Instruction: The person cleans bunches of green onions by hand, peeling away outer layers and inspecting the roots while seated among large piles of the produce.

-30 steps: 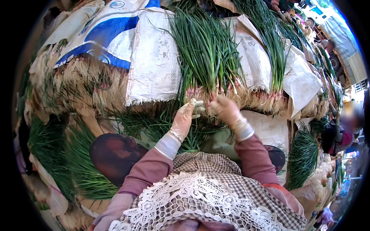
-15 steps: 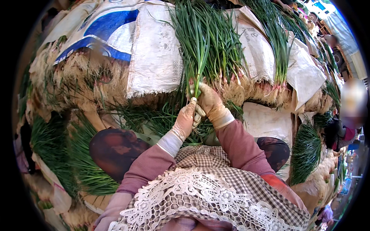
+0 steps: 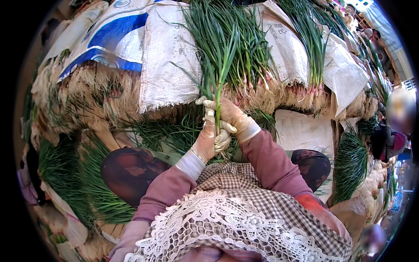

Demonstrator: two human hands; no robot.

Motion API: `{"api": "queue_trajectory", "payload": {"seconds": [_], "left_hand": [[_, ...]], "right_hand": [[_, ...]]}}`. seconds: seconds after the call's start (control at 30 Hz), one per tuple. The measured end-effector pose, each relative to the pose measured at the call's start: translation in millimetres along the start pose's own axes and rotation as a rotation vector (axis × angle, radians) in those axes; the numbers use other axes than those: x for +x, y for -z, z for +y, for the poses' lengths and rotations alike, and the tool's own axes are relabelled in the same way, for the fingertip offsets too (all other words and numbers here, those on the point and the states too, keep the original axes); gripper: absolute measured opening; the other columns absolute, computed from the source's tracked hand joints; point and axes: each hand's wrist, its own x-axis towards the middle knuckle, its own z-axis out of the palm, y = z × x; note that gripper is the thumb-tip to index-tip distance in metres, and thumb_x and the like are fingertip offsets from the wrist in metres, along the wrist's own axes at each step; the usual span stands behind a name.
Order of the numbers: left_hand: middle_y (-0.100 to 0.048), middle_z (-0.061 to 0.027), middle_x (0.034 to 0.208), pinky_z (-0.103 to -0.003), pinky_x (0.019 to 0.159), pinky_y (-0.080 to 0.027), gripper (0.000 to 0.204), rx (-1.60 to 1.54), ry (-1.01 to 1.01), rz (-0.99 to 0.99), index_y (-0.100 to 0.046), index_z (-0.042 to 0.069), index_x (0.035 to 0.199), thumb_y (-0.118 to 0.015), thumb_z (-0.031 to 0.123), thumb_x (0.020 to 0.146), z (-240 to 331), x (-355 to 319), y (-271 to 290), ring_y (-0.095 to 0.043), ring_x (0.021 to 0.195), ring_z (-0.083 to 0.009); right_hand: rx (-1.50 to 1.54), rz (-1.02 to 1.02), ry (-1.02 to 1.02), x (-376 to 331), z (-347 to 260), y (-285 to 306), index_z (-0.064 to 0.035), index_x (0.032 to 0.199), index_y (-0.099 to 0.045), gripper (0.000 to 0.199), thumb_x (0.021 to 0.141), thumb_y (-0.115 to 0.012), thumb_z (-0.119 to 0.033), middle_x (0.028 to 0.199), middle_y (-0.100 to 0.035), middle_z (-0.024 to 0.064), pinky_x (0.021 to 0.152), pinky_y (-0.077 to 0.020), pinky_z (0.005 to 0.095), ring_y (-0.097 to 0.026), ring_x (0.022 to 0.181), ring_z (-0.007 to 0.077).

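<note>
A small bunch of green onions (image 3: 219, 87) stands out from between my hands, its long leaves pointing away from me. My left hand (image 3: 208, 140), in a pale thin glove, is closed round the root end, and a few root threads show below its fingers. Just above it, my right hand (image 3: 231, 114), gloved alike, is closed on the stalks, with its fingertips reaching across to the left side. The hands touch each other. Behind the held bunch lies a pile of green onions (image 3: 248, 56) with pinkish bulbs and straw-coloured roots hanging toward me.
White woven sacks (image 3: 168, 65) cover parts of the long heap, one with a blue print (image 3: 118, 32). Loose green leaves (image 3: 168, 133) lie beneath my hands. More green onions stand at the left (image 3: 102, 183) and right (image 3: 350, 163). A co-worker's dark sleeve (image 3: 380, 142) shows at far right.
My right hand has shifted slightly down and left, its fingertips now across the stalks. The held bunch has come a little nearer to me. The view has moved slightly.
</note>
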Motion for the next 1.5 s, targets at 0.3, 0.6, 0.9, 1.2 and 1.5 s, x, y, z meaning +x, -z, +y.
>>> {"api": "queue_trajectory", "payload": {"seconds": [0.3,0.6,0.9,1.2,1.5], "left_hand": [[-0.034,0.0032,0.041,-0.019,0.034,-0.028,0.044,0.067,-0.018,0.074,-0.054,-0.005,0.085,-0.043,0.037,0.083,10.8,-5.1,-34.0,-0.034,0.034,-0.0074],[-0.034,0.0021,0.043,-0.023,0.039,-0.034,0.026,0.118,0.045,0.479,-0.054,-0.004,0.092,-0.048,0.02,0.082,19.4,4.4,10.3,-0.038,0.04,-0.0098],[-0.031,0.0002,0.036,-0.03,0.049,-0.041,0.04,0.261,-0.19,0.294,-0.047,0.005,0.054,-0.042,0.029,0.085,33.4,9.3,-9.3,-0.046,0.048,-0.0189],[-0.057,-0.0108,0.093,-0.032,0.079,-0.043,0.042,0.549,-0.128,0.413,-0.045,-0.005,0.108,-0.032,0.03,0.089,25.9,15.1,-6.2,-0.054,0.082,-0.0191],[-0.053,-0.0012,0.067,-0.017,0.04,-0.034,0.024,0.447,-0.008,0.409,-0.051,0.003,0.084,-0.043,0.026,0.086,-0.5,10.8,12.7,-0.043,0.048,-0.0088]], "right_hand": [[-1.542,0.267,-0.223,-18.9,18.5,28.3,-0.0083,0.102,-0.05,0.029,0.077,-0.044,-0.021,0.088,-0.058,0.0148,0.067,-0.0446,0.0363,-0.058,0.078,0.0287],[-1.24,0.855,0.08,-28.0,-55.0,45.6,-0.0089,0.083,-0.055,0.022,0.08,-0.048,-0.029,0.07,-0.057,0.0114,0.066,-0.0459,0.034,-0.057,0.066,0.0222],[-0.06,0.481,0.305,-54.7,-111.2,84.2,-0.004,0.083,-0.052,0.015,0.079,-0.053,-0.018,0.066,-0.055,0.004,0.058,-0.0455,0.026,-0.052,0.059,0.0117],[-0.897,0.315,0.175,-79.6,-46.0,20.2,-0.0038,0.09,-0.051,0.02,0.081,-0.049,-0.022,0.068,-0.053,0.0064,0.055,-0.0434,0.0264,-0.051,0.06,0.0146],[-0.053,-0.019,0.06,-51.7,12.2,55.5,0.0043,0.11,-0.042,0.06,0.078,-0.047,-0.046,0.108,-0.05,0.0154,0.091,-0.0341,0.0355,-0.043,0.107,0.0241]]}}
